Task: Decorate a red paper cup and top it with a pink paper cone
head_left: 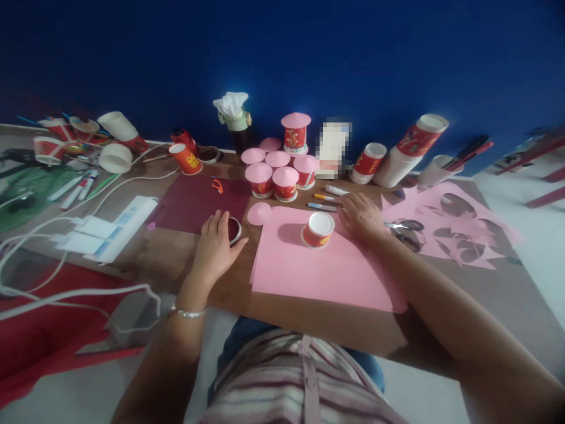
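Observation:
My left hand (216, 247) rests on the table, fingers stretched and thumb apart, beside a short ring with a white rim (239, 229); the fingers partly cover it. My right hand (362, 217) lies palm down at the right edge of the pink paper sheets (304, 274), its fingertips at the ends of a yellow pen (324, 197), a blue pen (318, 206) and a white tube (336, 189). Between both hands, a short red paper cup section with a white top (321, 225) stands on the paper. A small pink paper cone (259, 214) lies at the sheets' far left corner.
Several red cups with pink cone roofs (285, 179) stand at the back. Scissors (399, 225) lie on pink paper scraps (479, 227) at right. A dark red sheet (185, 200), orange clippers (217, 186) and a power strip (128, 229) with cables lie left. Upright cups (368, 162) line the wall.

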The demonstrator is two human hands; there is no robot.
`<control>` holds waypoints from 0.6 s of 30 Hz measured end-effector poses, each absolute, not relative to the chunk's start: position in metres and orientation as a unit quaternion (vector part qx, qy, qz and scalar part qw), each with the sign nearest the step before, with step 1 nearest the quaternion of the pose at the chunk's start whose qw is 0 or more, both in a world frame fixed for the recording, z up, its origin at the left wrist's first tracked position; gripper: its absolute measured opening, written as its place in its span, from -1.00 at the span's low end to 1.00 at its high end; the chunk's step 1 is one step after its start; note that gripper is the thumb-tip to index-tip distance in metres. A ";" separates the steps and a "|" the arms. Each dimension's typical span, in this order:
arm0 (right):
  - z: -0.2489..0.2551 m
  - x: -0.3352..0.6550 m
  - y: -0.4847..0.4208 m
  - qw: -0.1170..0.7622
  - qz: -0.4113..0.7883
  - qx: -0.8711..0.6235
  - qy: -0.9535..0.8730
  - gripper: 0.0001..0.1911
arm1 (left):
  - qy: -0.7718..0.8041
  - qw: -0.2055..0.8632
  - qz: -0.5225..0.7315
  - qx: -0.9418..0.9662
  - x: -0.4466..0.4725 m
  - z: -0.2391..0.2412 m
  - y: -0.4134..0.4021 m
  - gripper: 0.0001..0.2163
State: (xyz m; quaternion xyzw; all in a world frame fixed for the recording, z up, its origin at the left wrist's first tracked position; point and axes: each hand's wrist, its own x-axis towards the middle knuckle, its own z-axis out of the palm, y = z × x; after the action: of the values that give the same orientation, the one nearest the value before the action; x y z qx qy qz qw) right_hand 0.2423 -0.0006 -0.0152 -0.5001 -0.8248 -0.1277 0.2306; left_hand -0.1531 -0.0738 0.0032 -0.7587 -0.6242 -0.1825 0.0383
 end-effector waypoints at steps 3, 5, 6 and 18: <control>-0.013 0.241 -0.002 0.220 -0.109 -0.510 -0.824 -0.71 | -0.606 0.042 -0.219 -0.764 -0.151 -0.001 -0.080 -0.30; -0.012 0.241 -0.002 0.214 -0.101 -0.518 -0.822 -0.70 | -0.598 0.041 -0.233 -0.766 -0.147 0.002 -0.081 -0.30; -0.012 0.241 -0.002 0.211 -0.098 -0.521 -0.822 -0.70 | -0.597 0.041 -0.237 -0.766 -0.144 0.004 -0.082 -0.30; -0.009 0.240 0.000 0.207 -0.071 -0.513 -0.830 -0.64 | -0.392 -0.218 -0.205 -0.870 -0.161 0.085 -0.182 -0.60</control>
State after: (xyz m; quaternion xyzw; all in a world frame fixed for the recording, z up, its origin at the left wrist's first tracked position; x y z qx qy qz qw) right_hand 0.2401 0.0003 -0.0093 -0.5130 -0.8299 -0.0713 0.2074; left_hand -0.1610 -0.1823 0.0846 -0.8699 -0.3923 -0.2049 -0.2177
